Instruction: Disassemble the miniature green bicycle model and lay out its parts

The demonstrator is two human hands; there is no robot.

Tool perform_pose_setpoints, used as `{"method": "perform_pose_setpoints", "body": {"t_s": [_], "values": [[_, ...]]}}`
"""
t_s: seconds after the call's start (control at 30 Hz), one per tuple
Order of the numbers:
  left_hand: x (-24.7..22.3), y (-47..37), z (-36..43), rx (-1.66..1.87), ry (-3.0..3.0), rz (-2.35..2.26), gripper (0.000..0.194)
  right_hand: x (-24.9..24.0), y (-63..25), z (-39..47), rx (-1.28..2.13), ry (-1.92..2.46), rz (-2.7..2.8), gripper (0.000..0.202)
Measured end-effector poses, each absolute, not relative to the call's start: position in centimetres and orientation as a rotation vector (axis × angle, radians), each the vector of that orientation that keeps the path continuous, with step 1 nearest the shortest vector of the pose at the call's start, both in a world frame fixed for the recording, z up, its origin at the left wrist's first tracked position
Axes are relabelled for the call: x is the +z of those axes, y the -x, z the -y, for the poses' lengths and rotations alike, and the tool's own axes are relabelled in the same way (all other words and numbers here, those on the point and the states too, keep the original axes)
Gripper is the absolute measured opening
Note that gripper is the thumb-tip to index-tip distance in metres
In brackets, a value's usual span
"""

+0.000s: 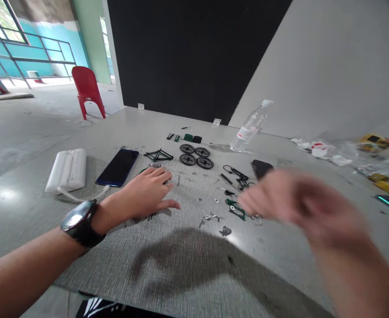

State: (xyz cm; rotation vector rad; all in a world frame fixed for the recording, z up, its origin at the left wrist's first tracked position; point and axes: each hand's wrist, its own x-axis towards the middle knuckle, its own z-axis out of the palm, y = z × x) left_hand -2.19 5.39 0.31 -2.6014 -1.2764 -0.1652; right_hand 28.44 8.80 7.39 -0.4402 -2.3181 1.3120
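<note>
My left hand (pixel 151 190) is over the table with its palm down, thumb apart from the fingers, and partly covers small dark parts under it. A green toy bike frame (pixel 158 155) is just beyond its fingers. Several black spoked toy wheels (pixel 196 156) lie grouped at the middle. My right hand (pixel 280 198), smeared by motion, is above the right side of the parts, so its fingers cannot be made out. Close to it are a green frame piece (pixel 237 210) and dark thin parts (pixel 239 174). Small silvery parts (pixel 210 217) and a grey piece (pixel 225 231) lie nearer me.
A blue phone (pixel 118 168) and a white power bank (pixel 67 171) with a cable are at left. A clear bottle (pixel 250 128) stands behind, a black phone (pixel 261 168) to the right. Plastic bags (pixel 340 154) lie far right. A black panel (pixel 194 57) rises at the back.
</note>
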Motion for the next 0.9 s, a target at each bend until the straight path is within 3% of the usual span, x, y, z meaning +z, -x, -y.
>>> {"method": "perform_pose_setpoints", "body": {"t_s": [0.1, 0.2, 0.9], "values": [[0.3, 2.2, -5.3, -0.188, 2.607, 1.267, 0.057, 6.2, -28.3, -12.3, 0.717, 1.181, 2.397, 0.024], [0.1, 2.2, -5.4, -0.251, 2.612, 1.247, 0.057, 3.9, -29.2, -15.6, 0.341, 1.396, 2.538, 0.025], [-0.1, 2.2, -5.4, -0.236, 2.604, 1.256, 0.059, 1.3, -28.3, -15.8, 0.411, 1.292, 2.659, 0.019]]}}
